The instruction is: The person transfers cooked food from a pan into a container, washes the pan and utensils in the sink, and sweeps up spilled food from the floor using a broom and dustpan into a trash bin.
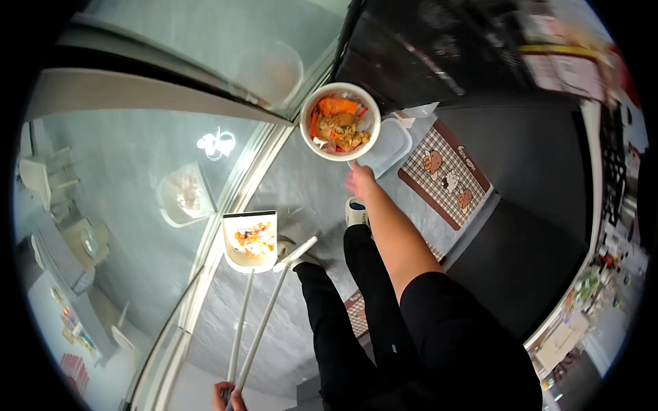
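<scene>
My left hand [229,397] is closed around two pale handles, one of a dustpan [230,256] and one of a broom [296,252]. The white dustpan rests on the floor by the glass door track, with orange and white food scraps in it. The broom head lies beside the dustpan, near my shoe. My right hand [360,180] reaches forward with its fingers apart and nothing in them. Its fingertips are just below the rim of a round white trash bin [306,140], which holds orange peel-like pieces, food scraps and plastic.
A clear plastic container [392,146] stands beside the bin. A brown checked mat [445,175] with cartoon figures lies on the grey floor [274,322]. Sliding glass [137,253] runs along the left, and a black cabinet [534,185] stands on the right.
</scene>
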Demonstrator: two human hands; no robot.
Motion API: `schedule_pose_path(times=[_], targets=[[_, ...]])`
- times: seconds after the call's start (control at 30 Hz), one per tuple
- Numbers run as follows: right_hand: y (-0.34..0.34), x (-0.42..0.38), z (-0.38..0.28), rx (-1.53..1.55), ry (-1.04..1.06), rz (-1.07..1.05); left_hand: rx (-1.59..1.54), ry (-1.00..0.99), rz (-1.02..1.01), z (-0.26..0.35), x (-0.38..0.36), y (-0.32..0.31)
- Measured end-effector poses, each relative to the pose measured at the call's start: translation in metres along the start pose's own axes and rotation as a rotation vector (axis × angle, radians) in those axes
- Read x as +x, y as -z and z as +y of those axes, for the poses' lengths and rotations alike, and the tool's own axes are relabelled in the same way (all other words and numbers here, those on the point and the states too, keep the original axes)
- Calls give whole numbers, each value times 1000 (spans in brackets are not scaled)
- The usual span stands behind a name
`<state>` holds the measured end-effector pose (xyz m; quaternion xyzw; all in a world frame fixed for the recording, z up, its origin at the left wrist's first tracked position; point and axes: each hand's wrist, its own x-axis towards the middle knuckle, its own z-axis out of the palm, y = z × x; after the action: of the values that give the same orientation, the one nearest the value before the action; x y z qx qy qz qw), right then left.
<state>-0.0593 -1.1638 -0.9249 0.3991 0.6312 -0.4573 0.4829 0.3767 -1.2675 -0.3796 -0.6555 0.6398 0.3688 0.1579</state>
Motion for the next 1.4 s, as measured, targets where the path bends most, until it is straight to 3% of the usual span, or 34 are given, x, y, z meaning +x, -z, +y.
schedule_pose_path(times=[0.1, 0.2, 0.27, 0.4, 0.67, 0.73, 0.77, 0.8, 0.87, 0.9, 0.93, 1.03, 1.07, 1.17, 1.23, 1.27, 1.4], targets=[[-11, 45, -5, 171, 118, -7, -34, 126, 11, -6, -5, -7], [-28, 60, 3, 219, 168, 58, 34, 164, 28, 4, -7, -14], [-30, 85, 21, 260, 317, -3, 32, 143, 17, -6, -10, -19], [-47, 54, 58, 448, 201, -51, 57, 11, 27, 5, 0, -26], [-10, -17, 168, 124, 40, -176, 184, -19, -37, -22, -9, -20], [4, -40, 190, -195, -33, -153, 159, -8, -75, -39, -13, -16], [14, -59, 196, -370, -25, -166, 187, -35, -70, -48, -16, -14], [24, -54, 234, -612, 239, -108, 179, -53, -57, -55, -20, -11], [42, -132, 255, -690, 276, -214, 115, 0, -111, -61, -31, -4], [56, -191, 261, -552, -54, -422, 191, -18, -104, -69, -39, 0], [69, -233, 284, -623, -239, -551, 176, -39, -89, -67, -48, -1], [73, -401, 303, -577, -606, -847, 22, -279, 95, -82, -82, 3], [67, -450, 306, -525, -709, -934, 18, -262, 110, -80, -95, 8], [48, -559, 313, -294, -783, -964, 12, -356, 124, -82, -133, 25], [37, -592, 330, -175, -729, -982, 35, -386, 82, -73, -163, 38], [35, -602, 336, -48, -673, -985, -29, -515, 108, -79, -173, 34], [41, -623, 352, -114, -538, -889, -18, -452, 86, -69, -218, 47]])
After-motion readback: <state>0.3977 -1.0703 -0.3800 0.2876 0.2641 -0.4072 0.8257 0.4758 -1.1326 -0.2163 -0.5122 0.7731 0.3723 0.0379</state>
